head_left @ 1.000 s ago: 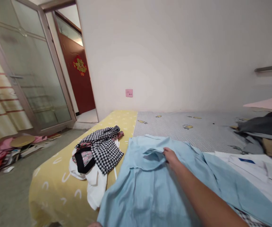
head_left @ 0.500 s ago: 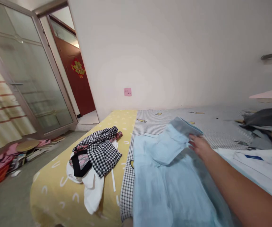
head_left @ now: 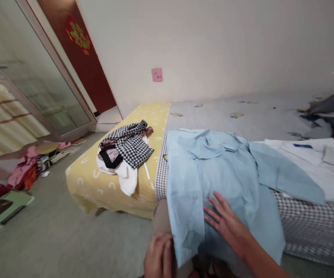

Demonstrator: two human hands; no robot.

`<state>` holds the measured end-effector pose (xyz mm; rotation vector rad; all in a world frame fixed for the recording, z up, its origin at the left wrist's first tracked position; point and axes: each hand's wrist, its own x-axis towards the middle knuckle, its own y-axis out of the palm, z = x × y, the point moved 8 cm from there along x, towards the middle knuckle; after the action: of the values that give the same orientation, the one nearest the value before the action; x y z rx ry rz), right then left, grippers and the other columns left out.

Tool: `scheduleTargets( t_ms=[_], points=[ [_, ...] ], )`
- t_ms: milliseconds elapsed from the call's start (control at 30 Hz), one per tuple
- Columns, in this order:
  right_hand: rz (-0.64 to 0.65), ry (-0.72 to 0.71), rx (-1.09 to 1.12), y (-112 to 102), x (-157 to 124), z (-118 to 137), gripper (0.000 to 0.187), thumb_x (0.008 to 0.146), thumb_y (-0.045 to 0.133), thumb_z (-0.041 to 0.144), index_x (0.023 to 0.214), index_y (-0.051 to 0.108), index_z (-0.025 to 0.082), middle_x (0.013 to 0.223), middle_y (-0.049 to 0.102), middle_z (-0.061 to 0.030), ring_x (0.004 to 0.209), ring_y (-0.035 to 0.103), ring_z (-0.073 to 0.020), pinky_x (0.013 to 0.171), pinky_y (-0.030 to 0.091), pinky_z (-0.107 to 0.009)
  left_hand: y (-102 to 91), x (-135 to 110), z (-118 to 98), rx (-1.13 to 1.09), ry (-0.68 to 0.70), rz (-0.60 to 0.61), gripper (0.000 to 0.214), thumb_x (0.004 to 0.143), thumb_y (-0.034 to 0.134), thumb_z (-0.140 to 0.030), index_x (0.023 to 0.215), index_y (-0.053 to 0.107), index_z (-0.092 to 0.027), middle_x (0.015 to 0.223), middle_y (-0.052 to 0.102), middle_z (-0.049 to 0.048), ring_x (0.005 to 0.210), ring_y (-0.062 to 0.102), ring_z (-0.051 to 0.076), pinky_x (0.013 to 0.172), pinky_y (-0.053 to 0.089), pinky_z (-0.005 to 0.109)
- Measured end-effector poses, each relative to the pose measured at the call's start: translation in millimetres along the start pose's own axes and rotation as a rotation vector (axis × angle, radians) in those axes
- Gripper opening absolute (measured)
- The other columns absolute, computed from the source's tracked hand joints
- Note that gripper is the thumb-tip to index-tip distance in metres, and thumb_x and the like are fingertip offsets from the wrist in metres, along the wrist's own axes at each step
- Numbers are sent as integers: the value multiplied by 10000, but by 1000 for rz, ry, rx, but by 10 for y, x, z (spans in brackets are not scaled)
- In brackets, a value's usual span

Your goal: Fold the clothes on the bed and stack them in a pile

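On the left of the bed (head_left: 91, 181) there's a clothes pile (head_left: 126, 150). At the near edge the left hand (head_left: 159, 255) is curled right at the hem of the shirt (head_left: 207, 166); can't tell if its fingers actually pinch it. The shirt's spread across the bed, hem hanging off the near side. The right hand (head_left: 227, 224) lies flat on it, fingers splayed, gripping nothing. A white garment (head_left: 317, 166) lies further right.

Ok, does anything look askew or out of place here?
Yes: a crumpled heap of clothes sits on the yellow sheet, a white piece trailing toward the edge, and more clutter lies strewn on the floor.
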<state>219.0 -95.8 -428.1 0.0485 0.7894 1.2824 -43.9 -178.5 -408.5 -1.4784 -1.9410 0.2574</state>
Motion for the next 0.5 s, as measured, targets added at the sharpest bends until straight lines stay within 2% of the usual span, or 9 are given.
scheduleTargets(
  t_ms=[33,100,167,200,233,267,333,400,500],
  points=[
    [24,49,29,60,-65,-122,850,640,874,560,1372,455,457,1468,525,2,1116,685,-227,817,604,-346,-113,50,46,-27,-77,-59,334,1000,423,-404,1002,739,-296,1000,749,77,988,707,233,904,587,380],
    [75,133,22,163,-122,-335,884,635,891,531,1386,431,451,1209,655,16,896,717,-169,664,575,-277,-245,128,156,-62,-224,-139,317,978,456,-451,966,717,-271,982,726,80,967,694,241,882,585,389],
    [127,178,-91,227,-123,-511,750,636,894,505,1283,549,347,869,664,53,655,640,-107,503,451,-200,-268,164,244,-96,-315,-165,326,942,494,-494,990,695,-243,1011,704,97,971,682,255,869,584,414],
    [149,183,-168,246,-121,-579,671,621,901,488,1193,611,290,765,639,63,598,595,-96,475,406,-192,-253,167,275,-111,-339,-161,340,924,512,-507,1018,684,-229,1035,691,107,978,675,261,872,582,430],
    [169,172,-235,267,-124,-626,617,597,910,468,1111,650,246,726,640,58,601,588,-102,491,410,-197,-226,162,295,-121,-347,-145,356,907,533,-513,1050,673,-219,1064,676,114,993,668,267,886,576,447],
    [185,145,-283,293,-138,-647,595,573,918,445,1064,671,220,750,676,37,661,620,-126,550,455,-215,-199,149,309,-125,-344,-125,371,896,549,-513,1085,661,-213,1101,659,120,1025,657,272,915,565,466],
    [208,66,-293,371,-202,-622,626,548,921,403,1092,683,205,916,758,-22,881,686,-206,760,534,-293,-161,100,316,-123,-308,-87,391,899,559,-508,1142,644,-214,1178,621,128,1121,622,282,990,525,505],
    [257,36,-212,500,-304,-576,667,567,905,395,1163,674,206,1059,775,-63,1039,686,-270,920,523,-374,-136,32,303,-112,-238,-41,412,916,551,-510,1199,624,-220,1263,582,139,1234,569,294,1056,476,536],
    [284,92,-103,676,-432,-536,632,597,893,404,1157,683,197,1029,788,-80,1002,712,-294,910,538,-412,-90,-79,237,-53,-104,21,534,870,626,-540,1295,568,-222,1396,511,169,1335,500,335,1090,431,581]
  ],
)
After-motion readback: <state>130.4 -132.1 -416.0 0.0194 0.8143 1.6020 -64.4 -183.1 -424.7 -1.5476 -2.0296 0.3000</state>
